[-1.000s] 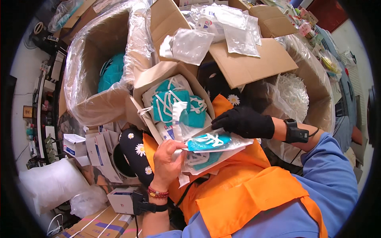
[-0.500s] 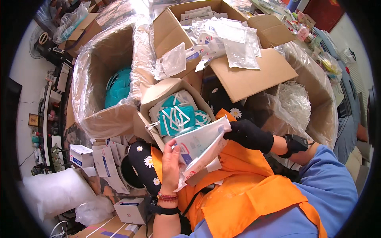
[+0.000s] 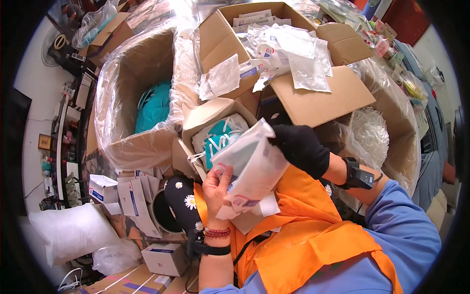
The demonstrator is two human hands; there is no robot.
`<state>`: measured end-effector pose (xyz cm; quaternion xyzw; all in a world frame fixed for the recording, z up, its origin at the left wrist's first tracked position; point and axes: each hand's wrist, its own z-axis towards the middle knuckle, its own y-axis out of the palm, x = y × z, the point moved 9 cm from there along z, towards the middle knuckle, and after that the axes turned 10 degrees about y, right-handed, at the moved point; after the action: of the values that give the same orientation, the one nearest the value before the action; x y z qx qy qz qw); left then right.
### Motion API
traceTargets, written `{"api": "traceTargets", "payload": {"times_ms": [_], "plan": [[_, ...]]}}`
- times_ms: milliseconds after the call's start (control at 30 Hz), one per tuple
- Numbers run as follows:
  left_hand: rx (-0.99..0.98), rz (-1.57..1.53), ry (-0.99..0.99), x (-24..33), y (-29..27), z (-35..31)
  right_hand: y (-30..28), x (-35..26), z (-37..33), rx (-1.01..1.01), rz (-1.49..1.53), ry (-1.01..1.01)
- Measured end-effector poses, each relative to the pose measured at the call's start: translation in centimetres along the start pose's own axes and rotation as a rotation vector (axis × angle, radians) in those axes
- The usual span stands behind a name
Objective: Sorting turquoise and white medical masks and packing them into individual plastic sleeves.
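Note:
A printed, translucent plastic bag (image 3: 259, 169) is stretched tilted in front of me between my two hands. My bare left hand (image 3: 217, 190) pinches its lower left side, thumb on top. At the upper right corner, my right hand (image 3: 302, 149), in a black glove, grips the edge; its fingertips are partly hidden. Just beyond the bag stands a small open carton (image 3: 199, 119) holding teal folded face masks (image 3: 211, 145) with white straps. The bag covers part of them. Under its lower end, pieces of cardboard (image 3: 268, 206) rest on my orange apron (image 3: 303, 240).
A plastic-lined carton (image 3: 134, 54) with teal masks stands at the left. Ahead, another carton (image 3: 215, 44) is heaped with plastic bags (image 3: 289, 44). White straps (image 3: 368, 130) fill a lined carton at the right. Flattened small boxes (image 3: 134, 201) lie at the left.
The bag has been raised and turned more upright, now covering more of the masks. My right hand has moved up a little; my left still holds the lower side. The view has shifted slightly.

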<state>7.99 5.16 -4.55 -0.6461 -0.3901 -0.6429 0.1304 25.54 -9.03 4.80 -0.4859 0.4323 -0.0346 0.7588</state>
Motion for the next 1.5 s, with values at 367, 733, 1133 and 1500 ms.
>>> {"api": "traceTargets", "payload": {"times_ms": [367,733,1133,1500], "plan": [[0.002,-0.443,-0.155,-2.5,0.2,0.1,-1.2,-1.7,1.9,0.047,-0.123,-0.061],[0.094,-0.157,0.074,-1.2,-2.2,2.4,0.9,0.7,2.3,-0.116,0.091,0.040],[0.168,0.300,0.082,-1.1,-2.5,1.7,3.1,7.0,-6.4,-0.562,0.395,0.808],[-0.561,0.759,0.105,1.4,3.3,-1.6,0.2,10.6,-12.4,-0.427,0.616,0.593]]}}
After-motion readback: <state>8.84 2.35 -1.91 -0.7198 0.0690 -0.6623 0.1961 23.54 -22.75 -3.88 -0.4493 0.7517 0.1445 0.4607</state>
